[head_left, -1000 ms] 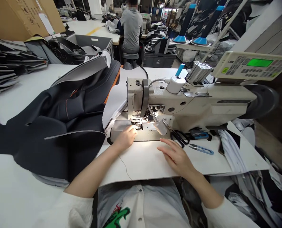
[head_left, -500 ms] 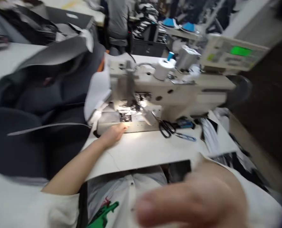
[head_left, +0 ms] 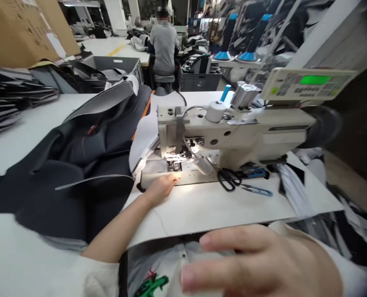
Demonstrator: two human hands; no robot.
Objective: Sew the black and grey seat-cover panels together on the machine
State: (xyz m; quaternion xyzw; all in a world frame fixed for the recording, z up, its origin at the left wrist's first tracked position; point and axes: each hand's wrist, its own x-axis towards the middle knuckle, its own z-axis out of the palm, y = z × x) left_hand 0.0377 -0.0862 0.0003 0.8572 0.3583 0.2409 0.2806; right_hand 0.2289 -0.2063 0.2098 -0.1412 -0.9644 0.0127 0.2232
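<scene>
My left hand (head_left: 162, 189) rests at the front edge of the sewing machine (head_left: 233, 132), just below the lit needle area. Its fingers are pressed together near the metal plate (head_left: 198, 176), and what they pinch, if anything, is too small to name. Close to the camera, my right hand (head_left: 260, 260) is raised over the front table edge with its fingers spread and nothing in them. Black-handled scissors (head_left: 229, 179) and blue thread snips (head_left: 257, 190) lie right of my left hand. Dark padded fabric (head_left: 62, 181) with a pale strip (head_left: 93, 178) lies to the left.
A control panel (head_left: 310, 84) with a green display stands on the machine's right, near a white thread spool (head_left: 215, 111). Dark pieces are stacked (head_left: 16, 95) at far left. Behind are grey bins (head_left: 200, 81) and a seated person (head_left: 164, 47) facing away.
The view has tilted up, so the machine and fabric sit lower and further right. My right hand's fingers now show spread apart. My left hand remains at the machine's front edge.
</scene>
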